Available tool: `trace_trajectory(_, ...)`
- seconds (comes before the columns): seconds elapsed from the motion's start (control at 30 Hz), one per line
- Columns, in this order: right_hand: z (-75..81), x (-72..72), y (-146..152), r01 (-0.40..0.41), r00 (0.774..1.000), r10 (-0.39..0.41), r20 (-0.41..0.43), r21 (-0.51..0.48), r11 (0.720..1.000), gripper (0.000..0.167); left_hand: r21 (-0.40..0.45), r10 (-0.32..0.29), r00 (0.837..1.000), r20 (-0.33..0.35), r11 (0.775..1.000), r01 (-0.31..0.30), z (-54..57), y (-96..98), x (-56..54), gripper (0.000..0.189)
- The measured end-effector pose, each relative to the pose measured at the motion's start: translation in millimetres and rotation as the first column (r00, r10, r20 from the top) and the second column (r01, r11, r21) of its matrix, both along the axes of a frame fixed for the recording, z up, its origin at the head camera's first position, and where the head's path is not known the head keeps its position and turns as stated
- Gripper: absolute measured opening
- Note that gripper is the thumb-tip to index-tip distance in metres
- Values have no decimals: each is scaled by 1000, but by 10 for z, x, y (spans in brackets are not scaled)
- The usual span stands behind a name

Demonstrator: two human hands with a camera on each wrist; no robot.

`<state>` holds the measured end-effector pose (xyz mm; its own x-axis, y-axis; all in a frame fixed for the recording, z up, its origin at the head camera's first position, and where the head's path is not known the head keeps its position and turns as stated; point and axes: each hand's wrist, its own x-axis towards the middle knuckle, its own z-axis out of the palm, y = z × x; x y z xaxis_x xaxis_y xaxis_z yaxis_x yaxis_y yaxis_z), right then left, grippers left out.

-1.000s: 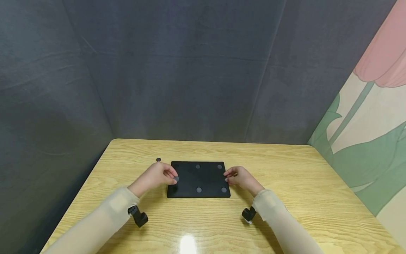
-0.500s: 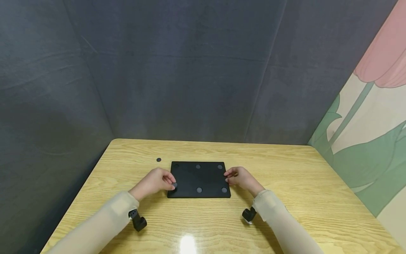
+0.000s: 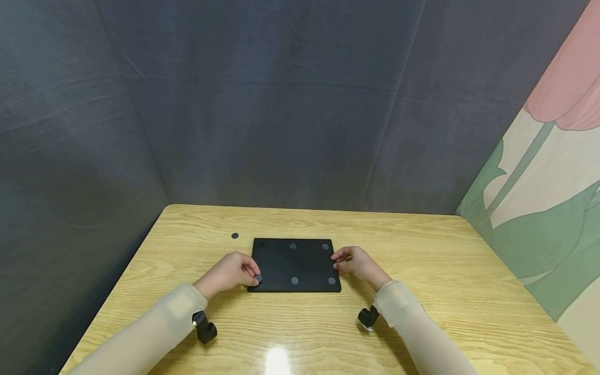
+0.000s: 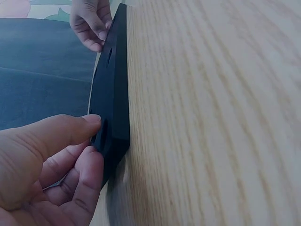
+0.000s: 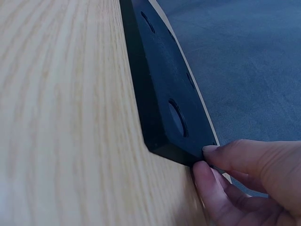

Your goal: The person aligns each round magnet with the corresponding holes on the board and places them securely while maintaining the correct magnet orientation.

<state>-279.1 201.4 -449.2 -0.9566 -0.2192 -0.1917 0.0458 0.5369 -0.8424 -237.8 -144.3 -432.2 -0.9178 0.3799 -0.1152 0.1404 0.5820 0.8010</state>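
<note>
A flat black board (image 3: pixel 281 263) with round recesses lies on the table. Grey discs sit in several of them, one being the disc (image 3: pixel 295 280) at the front middle. At the board's front left corner my left hand (image 3: pixel 230 272) pinches a small dark disc (image 3: pixel 258 279) between thumb and fingers. That disc is low over the board, and the wrist view hides whether it sits in its recess. My right hand (image 3: pixel 358 264) holds the board's right edge, thumb on top and a finger against the side (image 5: pixel 204 183). The back left recess (image 3: pixel 261 244) looks darker than the others.
Another dark disc (image 3: pixel 235 236) lies on the wooden table (image 3: pixel 422 260), behind and left of the board. A dark grey curtain (image 3: pixel 281 114) stands along the back and left sides. To the right is a wall hanging with a flower pattern (image 3: pixel 539 208).
My left hand has come toward the front along the board's left side, carrying the dark disc down to the front left corner. My right hand stays at the right edge.
</note>
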Motion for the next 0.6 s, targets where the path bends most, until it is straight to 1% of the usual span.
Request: trace_trajectory(0.6, 3, 7, 9, -11, 1000, 11, 5, -14, 1000, 19, -23, 0, 1000, 4, 1000, 0, -32, 2, -20, 12)
